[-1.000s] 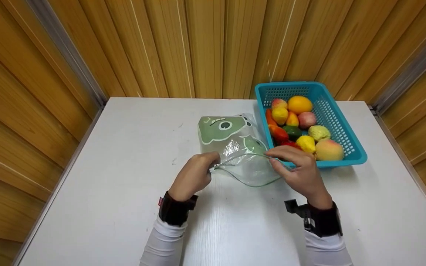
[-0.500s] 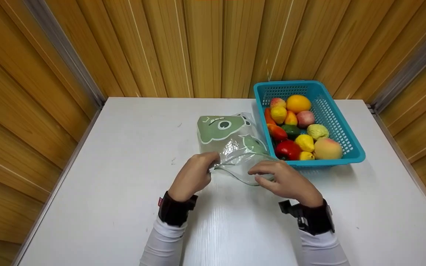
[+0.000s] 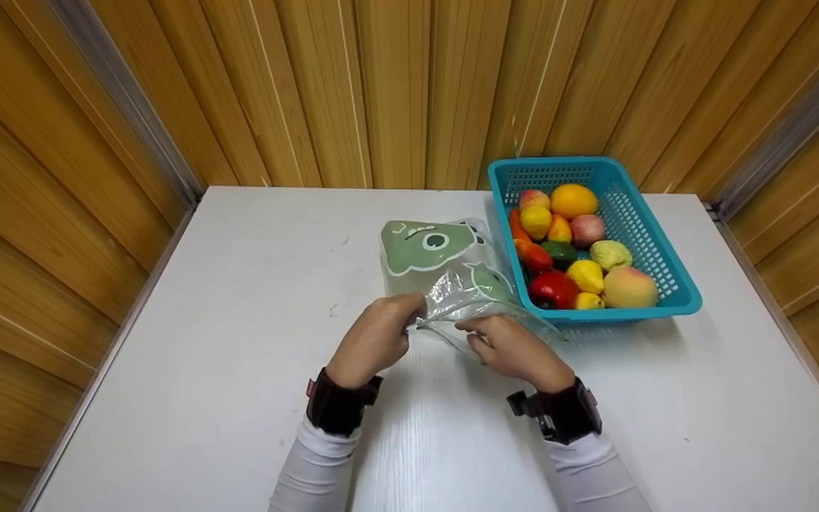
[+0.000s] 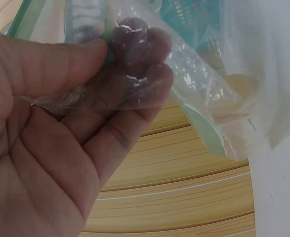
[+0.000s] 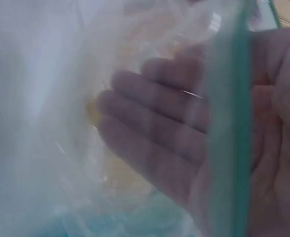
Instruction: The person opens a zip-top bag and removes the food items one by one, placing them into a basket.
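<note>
A clear zip bag (image 3: pixel 409 281) with green cartoon prints lies on the white table, its open mouth toward me. My left hand (image 3: pixel 372 341) pinches the left corner of that mouth. Thin plastic (image 4: pixel 199 74) passes between thumb and fingers in the left wrist view. My right hand (image 3: pixel 520 352) is at the mouth's right part. In the right wrist view its fingers (image 5: pixel 154 111) are fairly straight and show through the plastic, with the green zip strip (image 5: pixel 229 148) crossing in front of the palm. Whether the fingertips press the bag's inner wall is hard to tell.
Right of the bag stands a blue-green plastic basket (image 3: pixel 665 311). In it lie several fruits and vegetables, among them an orange (image 3: pixel 574 200), a red pepper (image 3: pixel 553 289) and a large peach (image 3: pixel 630 287). Wood-patterned panels (image 3: pixel 395 92) enclose the white table (image 3: pixel 274 284).
My right hand has let go of the bag's right rim and moved left and slightly down into the mouth area. The mouth looks narrower. My left hand stays at its corner.
</note>
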### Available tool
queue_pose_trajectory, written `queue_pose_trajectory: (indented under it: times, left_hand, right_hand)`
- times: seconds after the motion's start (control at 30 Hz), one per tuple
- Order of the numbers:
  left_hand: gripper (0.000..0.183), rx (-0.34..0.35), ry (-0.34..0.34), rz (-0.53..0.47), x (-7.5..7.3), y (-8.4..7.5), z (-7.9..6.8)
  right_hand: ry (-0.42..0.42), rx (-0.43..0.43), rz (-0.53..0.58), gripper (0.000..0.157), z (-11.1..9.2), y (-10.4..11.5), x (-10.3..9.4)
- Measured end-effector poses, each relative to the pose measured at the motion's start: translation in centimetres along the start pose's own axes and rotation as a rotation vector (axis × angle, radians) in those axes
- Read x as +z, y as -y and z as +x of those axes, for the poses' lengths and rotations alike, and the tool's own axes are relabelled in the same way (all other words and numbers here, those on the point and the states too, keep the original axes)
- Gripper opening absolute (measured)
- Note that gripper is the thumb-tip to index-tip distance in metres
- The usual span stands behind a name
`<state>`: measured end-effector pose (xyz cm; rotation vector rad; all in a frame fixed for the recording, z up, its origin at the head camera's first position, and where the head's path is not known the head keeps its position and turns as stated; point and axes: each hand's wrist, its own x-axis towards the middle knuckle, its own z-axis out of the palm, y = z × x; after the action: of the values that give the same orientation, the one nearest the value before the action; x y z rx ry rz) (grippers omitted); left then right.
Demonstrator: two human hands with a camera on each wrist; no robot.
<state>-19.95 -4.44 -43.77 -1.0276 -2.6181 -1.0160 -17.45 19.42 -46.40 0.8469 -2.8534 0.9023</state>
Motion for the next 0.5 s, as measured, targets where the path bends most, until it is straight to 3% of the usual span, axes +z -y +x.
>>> queue_pose_trajectory:
  times: [0.17, 0.37, 0.5]
  left_hand:
    - [0.039, 0.002, 0.01, 0.008, 0.0, 0.0, 0.2]
    - [0.035, 0.019, 0.013, 0.005, -0.2, -0.1, 0.2]
    - [0.035, 0.039, 0.004, -0.01, -0.2, -0.1, 0.1]
  right_hand:
    - [-0.03, 0.072, -0.018, 0.029, 1.1, -0.2, 1.5]
    - [0.066, 0.216, 0.003, 0.05, 2.5, 0.0, 1.8]
    - [0.094, 0.199, -0.038, 0.046, 3.9, 0.0, 1.9]
